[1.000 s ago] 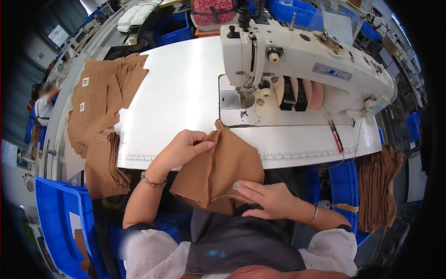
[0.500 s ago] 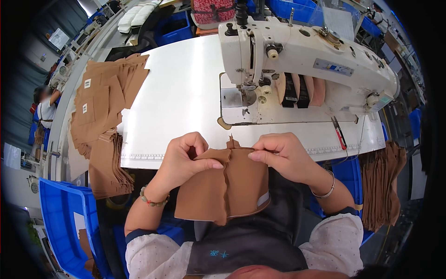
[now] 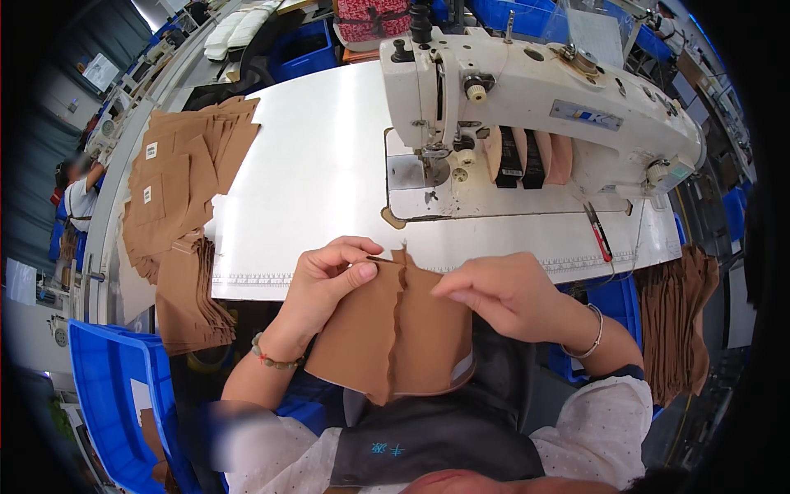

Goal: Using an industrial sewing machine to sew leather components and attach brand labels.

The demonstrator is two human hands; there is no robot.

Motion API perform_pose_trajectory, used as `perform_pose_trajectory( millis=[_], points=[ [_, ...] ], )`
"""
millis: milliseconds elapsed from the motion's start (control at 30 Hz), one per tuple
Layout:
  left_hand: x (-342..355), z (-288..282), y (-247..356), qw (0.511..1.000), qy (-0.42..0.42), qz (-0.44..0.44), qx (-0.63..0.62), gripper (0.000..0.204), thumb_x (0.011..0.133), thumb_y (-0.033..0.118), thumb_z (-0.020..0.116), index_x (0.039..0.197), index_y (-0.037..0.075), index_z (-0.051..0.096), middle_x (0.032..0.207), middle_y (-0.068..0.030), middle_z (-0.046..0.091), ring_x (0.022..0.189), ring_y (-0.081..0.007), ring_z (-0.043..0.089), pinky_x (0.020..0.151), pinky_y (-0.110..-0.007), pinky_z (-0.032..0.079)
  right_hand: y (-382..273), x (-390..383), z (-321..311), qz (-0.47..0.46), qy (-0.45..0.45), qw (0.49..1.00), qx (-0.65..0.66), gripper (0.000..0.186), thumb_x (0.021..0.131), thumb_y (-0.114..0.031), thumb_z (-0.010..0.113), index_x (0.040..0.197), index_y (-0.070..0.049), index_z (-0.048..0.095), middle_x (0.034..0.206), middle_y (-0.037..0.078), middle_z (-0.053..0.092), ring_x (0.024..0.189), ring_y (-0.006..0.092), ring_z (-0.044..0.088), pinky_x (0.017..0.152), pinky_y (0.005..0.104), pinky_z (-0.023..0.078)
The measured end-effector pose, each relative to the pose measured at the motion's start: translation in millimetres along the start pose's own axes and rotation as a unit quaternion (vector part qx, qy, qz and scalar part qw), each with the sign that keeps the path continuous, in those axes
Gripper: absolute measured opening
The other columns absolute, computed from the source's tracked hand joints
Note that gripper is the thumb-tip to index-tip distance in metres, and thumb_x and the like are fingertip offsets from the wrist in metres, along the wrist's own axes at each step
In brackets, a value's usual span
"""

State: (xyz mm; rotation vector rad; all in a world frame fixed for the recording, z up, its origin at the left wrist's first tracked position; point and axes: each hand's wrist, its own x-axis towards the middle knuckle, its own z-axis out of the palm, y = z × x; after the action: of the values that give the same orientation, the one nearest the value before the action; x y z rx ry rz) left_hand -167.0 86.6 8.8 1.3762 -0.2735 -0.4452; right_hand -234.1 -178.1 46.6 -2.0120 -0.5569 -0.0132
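A brown sewn fabric piece (image 3: 350, 333) hangs at the table's front edge, over my lap. A raised wavy seam runs down its middle, and a small pale patch shows at its lower right. With thumb and fingers, my left hand (image 3: 333, 276) pinches its upper left edge. My right hand (image 3: 506, 296) is closed at the upper right edge, thumb and index finger together on the cloth; the other fingers are tucked behind. Beyond both hands stands a white sewing machine (image 3: 527, 90), its needle area apart from the fabric.
Stacked brown fabric pieces (image 3: 177, 177) lie on the table's left side. Red-handled snips (image 3: 598, 233) rest near the right end. A blue bin (image 3: 115, 387) stands at lower left, and more brown pieces (image 3: 675, 321) hang at the right. Another person (image 3: 80, 198) sits far left.
My right hand has turned, so its back shows more, with the fingertips slightly lower on the cloth. My left hand has shifted its grip upward along the left edge. The fabric tilts a little.
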Motion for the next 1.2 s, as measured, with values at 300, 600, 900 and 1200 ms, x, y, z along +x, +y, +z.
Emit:
perform_pose_trajectory(
  millis=[300,600,900,1200],
  points=[
    [-14.4,-49.9,48.0,0.992,0.044,0.031,0.112,0.005,0.095,0.005,0.07,0.097,0.002,0.068,0.088,0.0026,0.067,0.081,-0.0039,0.057,0.078,-0.02,0.047,-11.4,63.5,42.9,-0.503,0.152,0.782,-0.336,0.023,0.072,-0.019,0.065,0.081,0.002,0.068,0.08,0.008,0.062,0.073,0.0207,0.061,0.058,0.0281,0.046],
    [131.3,-31.1,109.1,0.763,-0.22,0.153,0.588,0.015,0.078,0.018,0.079,0.085,0.005,0.077,0.082,-0.0127,0.073,0.074,-0.0293,0.069,0.07,-0.035,0.053,43.6,84.6,52.1,-0.455,0.124,0.767,-0.435,0.013,0.066,-0.019,0.063,0.06,-0.008,0.057,0.066,0.003,0.048,0.063,0.0183,0.052,0.052,0.0303,0.035],
    [189.8,-12.3,-18.6,0.87,-0.125,0.067,0.472,0.013,0.081,0.014,0.081,0.088,0.004,0.077,0.082,-0.0103,0.074,0.075,-0.023,0.07,0.069,-0.034,0.052,121.9,60.7,30.1,-0.342,0.07,0.851,-0.394,0.011,0.069,-0.014,0.065,0.067,-0.008,0.056,0.065,0.002,0.049,0.059,0.0143,0.055,0.048,0.0292,0.046],
    [183.9,7.1,-4.4,0.871,-0.099,0.048,0.478,0.022,0.085,0.012,0.081,0.101,-0.001,0.072,0.092,-0.0072,0.075,0.085,-0.0157,0.068,0.079,-0.032,0.054,130.3,57.3,28.0,-0.357,0.085,0.849,-0.38,0.011,0.069,-0.012,0.064,0.067,-0.005,0.056,0.065,0.006,0.049,0.047,0.014,0.052,0.039,0.0285,0.043]
  ],
)
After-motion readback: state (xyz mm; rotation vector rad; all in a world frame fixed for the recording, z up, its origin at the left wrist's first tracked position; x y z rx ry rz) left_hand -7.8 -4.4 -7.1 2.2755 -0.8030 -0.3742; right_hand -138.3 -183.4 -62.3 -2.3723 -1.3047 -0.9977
